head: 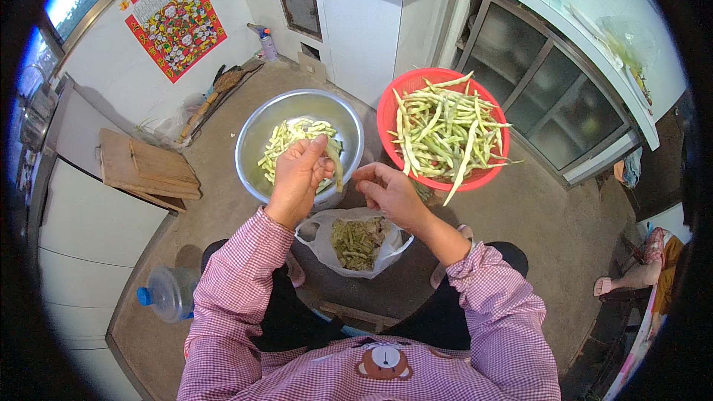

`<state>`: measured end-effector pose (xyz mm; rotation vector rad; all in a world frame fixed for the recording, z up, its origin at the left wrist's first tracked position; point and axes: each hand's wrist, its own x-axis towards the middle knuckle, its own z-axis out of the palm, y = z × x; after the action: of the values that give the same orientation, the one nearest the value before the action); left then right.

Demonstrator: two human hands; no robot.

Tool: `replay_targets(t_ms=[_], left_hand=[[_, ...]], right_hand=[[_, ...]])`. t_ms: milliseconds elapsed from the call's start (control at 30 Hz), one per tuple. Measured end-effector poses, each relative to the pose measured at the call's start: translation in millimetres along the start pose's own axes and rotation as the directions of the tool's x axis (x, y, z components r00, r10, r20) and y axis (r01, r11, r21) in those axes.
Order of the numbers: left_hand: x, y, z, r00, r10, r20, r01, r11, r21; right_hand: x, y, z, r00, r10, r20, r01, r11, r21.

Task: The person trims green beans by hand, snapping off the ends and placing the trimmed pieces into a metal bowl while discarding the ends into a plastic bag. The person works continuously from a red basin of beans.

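My left hand (301,175) grips a pale green bean pod (335,164) over the right part of a steel basin (245,170). Short cut pieces of bean (303,129) lie in that basin. My right hand (387,192) is just to the right, fingers curled with thumb and forefinger near each other; whether something small is between them cannot be told. Below my hands a white plastic bag (320,250) stands open on the floor, holding bean scraps (356,242). A red plastic basket (387,117) heaped with long whole beans (445,128) stands at the right.
A clear water jug (172,292) with a blue cap lies by my left leg. Wooden boards (147,164) lean against the left cabinet. A broom (209,100) and a spray can (268,44) are by the wall. At far right, another person's leg (632,278) shows.
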<state>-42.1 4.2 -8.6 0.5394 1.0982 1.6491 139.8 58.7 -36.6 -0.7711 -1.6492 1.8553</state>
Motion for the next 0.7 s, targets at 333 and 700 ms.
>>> replay_targets(t_ms=[333, 700], left_hand=[[-12.9, -14.7, 25.5, 0.985, 0.173, -0.005, -0.170, 0.974, 0.150], [-8.8, -9.3, 7.1, 0.998, -0.066, 0.000, 0.062, 0.933, 0.353]], right_hand=[[-1.5, 8.0, 13.8, 0.994, -0.052, -0.097, 0.033, 0.982, -0.187], [-6.8, 0.7, 13.0, 0.790, -0.534, 0.301, 0.584, 0.509, -0.632]])
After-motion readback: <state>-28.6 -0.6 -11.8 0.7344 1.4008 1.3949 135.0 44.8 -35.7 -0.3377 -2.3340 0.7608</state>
